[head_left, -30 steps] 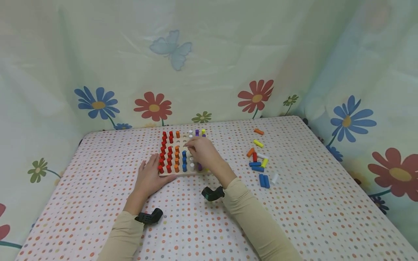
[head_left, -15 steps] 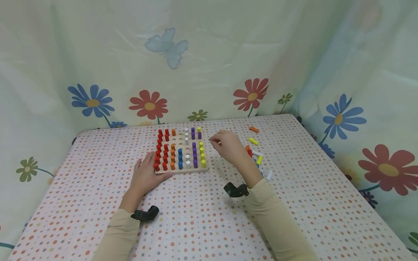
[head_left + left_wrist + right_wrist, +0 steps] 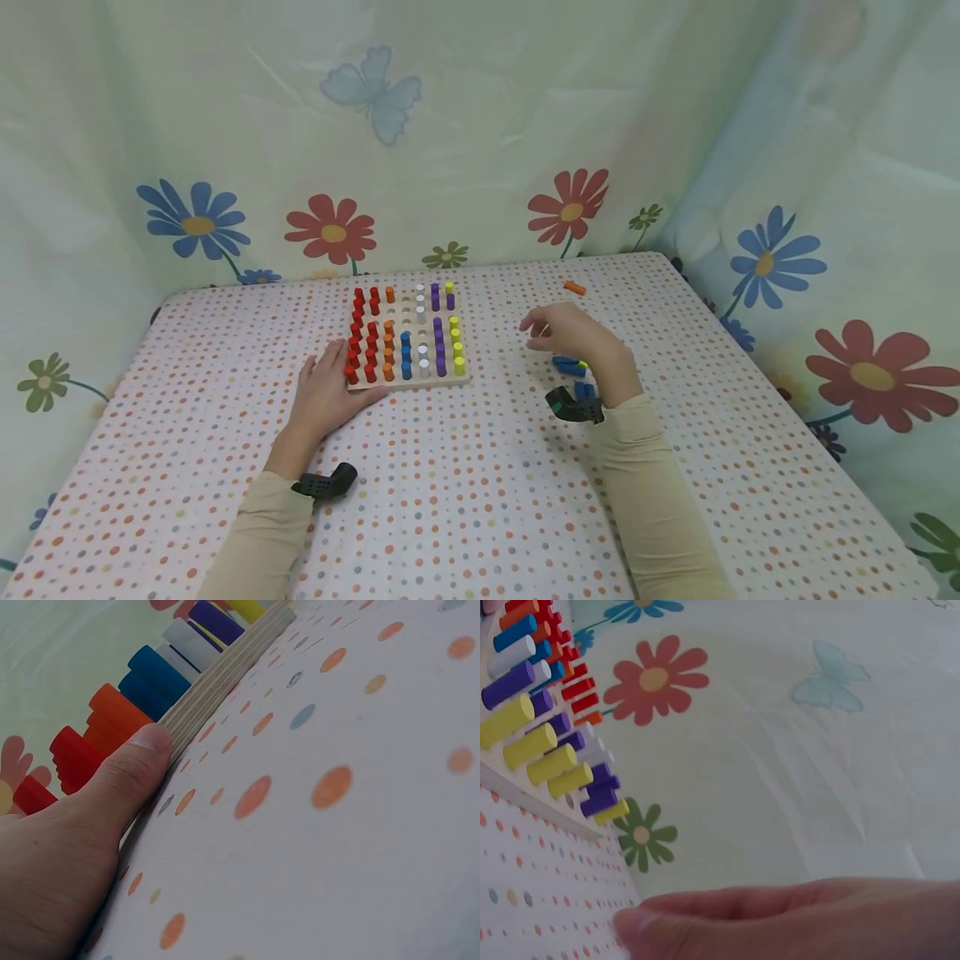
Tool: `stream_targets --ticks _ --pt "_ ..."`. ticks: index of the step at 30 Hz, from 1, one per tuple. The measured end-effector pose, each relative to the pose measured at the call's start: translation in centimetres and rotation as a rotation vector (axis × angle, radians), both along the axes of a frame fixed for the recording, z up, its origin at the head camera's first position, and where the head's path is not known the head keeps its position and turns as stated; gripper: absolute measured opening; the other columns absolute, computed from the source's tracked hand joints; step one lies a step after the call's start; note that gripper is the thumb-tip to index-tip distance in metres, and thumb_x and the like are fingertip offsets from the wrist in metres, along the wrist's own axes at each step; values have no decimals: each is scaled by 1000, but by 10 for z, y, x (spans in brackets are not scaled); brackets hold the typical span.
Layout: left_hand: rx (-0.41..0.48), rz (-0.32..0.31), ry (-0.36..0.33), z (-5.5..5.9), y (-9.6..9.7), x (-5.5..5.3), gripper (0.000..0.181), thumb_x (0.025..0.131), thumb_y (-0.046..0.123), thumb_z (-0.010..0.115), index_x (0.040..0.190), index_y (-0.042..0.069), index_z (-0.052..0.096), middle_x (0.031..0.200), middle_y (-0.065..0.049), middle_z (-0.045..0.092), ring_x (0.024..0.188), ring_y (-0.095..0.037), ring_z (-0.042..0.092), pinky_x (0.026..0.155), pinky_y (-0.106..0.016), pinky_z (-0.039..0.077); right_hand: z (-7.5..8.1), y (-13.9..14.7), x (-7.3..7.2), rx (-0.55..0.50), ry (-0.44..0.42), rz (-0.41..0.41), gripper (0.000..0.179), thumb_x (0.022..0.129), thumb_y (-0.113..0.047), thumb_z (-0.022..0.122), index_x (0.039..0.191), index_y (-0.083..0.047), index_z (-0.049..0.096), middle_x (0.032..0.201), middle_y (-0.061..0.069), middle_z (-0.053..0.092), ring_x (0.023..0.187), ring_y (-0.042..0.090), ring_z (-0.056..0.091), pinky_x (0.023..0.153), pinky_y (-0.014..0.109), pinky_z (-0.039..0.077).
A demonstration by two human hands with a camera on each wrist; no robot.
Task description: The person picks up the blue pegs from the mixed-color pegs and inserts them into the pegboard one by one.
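A wooden pegboard (image 3: 412, 382) stands on the table, with red, orange, blue, white, purple and yellow pegs upright in columns. Bare holes show among the orange, blue, white and yellow columns. My left hand (image 3: 322, 402) rests at the board's near left corner. Its thumb (image 3: 131, 769) lies straight against the front edge, and its fingers lie along the left side. Right of the board, my right hand (image 3: 577, 333) hovers with loosely bent fingers and no visible object in them. Blue pegs (image 3: 570, 367) lie just below it; other loose pegs are hidden by the hand.
An orange peg (image 3: 574, 287) lies apart on the table's far right. Polka-dot cloth (image 3: 465, 483) covers the table. A flowered curtain (image 3: 465, 125) rises behind the table and along its sides.
My right hand has left the board and moved right to the loose pegs, its fingers loosening. A white peg stands upright where it was. The left hand stays at the board's corner.
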State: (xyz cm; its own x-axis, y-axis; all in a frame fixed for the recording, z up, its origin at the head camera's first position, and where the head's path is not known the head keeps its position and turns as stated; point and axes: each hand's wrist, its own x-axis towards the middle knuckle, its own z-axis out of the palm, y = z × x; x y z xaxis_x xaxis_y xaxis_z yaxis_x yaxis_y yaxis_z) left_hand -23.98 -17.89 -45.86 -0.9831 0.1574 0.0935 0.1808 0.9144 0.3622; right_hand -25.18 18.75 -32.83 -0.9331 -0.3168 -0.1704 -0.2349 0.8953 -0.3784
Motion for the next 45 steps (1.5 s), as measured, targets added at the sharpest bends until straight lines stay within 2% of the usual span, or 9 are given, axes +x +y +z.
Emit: stream_targets --ticks 4,8,12,19,27,33,36,41,45 --pt "0 -1 5 4 -3 -1 118 71 81 54 148 -4 24 153 -23 25 141 -38 25 115 -60 12 4 9 3 63 -92 -15 28 90 -16 65 116 -7 64 107 11 66 94 23 61 83 40 52" --pt "-11 -3 1 5 -7 -3 120 71 83 51 148 -5 22 153 -23 24 141 -39 24 114 -61 12 7 18 4 77 -143 -47 20 90 -14 63 108 -7 66 99 9 63 84 21 56 74 34 49" --pt "-14 4 0 5 -10 -4 120 71 83 51 148 -5 23 154 -24 23 142 -39 22 115 -61 11 8 25 4 90 -230 -85 15 90 -11 62 103 -6 66 93 7 61 78 19 54 68 28 47" --pt "-13 4 -9 7 -12 -5 121 71 83 50 149 -5 21 154 -25 22 143 -40 20 115 -60 10 -1 40 -2 126 -395 -207 21 86 1 59 106 -5 65 105 12 61 82 20 58 77 33 54" --pt "-11 4 -17 7 -10 -4 121 71 83 50 148 -5 22 154 -25 23 143 -39 21 115 -60 10 -10 48 -4 173 -458 -247 25 85 6 57 105 -7 66 108 13 61 85 20 62 80 34 52" --pt "-6 13 -13 6 -8 -3 120 71 82 53 149 -4 21 154 -24 23 142 -39 23 115 -59 11 -11 48 0 198 -458 -186 28 85 7 58 106 -8 65 111 12 58 83 18 60 69 27 51" --pt "-3 13 -14 6 -6 -2 120 71 81 53 149 -3 21 154 -24 23 142 -39 23 115 -59 11 -13 48 1 204 -473 -175 27 84 7 59 105 -8 64 108 11 57 81 18 57 66 26 49" --pt "-1 6 -20 5 -3 -2 119 71 81 54 149 -4 21 154 -24 23 142 -39 22 115 -59 11 -18 50 2 183 -526 -221 22 84 9 58 98 -8 60 101 10 54 79 18 53 64 26 47" --pt "-10 -1 -16 2 -1 -1 120 71 82 52 149 -3 21 154 -24 24 142 -39 23 114 -60 12 -21 52 6 178 -538 -237 21 84 9 57 95 -8 59 96 9 53 76 18 53 64 27 45"
